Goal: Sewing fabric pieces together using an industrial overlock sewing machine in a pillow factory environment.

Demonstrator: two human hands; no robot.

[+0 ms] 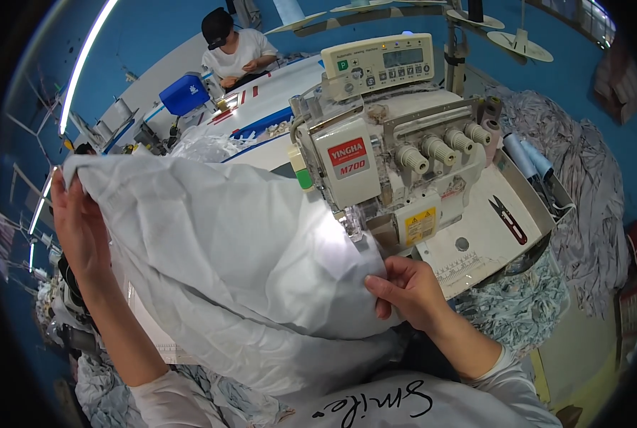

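A large piece of pale grey-white fabric (211,235) spreads across the front of an overlock sewing machine (354,164). My left hand (79,221) is raised at the far left, its fingers closed on the fabric's upper corner. Close to the machine's lit presser foot (350,225), my right hand (408,289) pinches the fabric's right edge between thumb and fingers. Part of the fabric lies under the lamp by the foot, and its lower folds hang toward my lap. The needle itself is too small to make out.
Thread snips (510,221) with dark red handles lie on the machine's right plate, beside thread cones (525,157). Crumpled fabric (575,185) is heaped at the right, and cloth scraps (518,303) below. Across the white table, another person (236,53) works with both hands.
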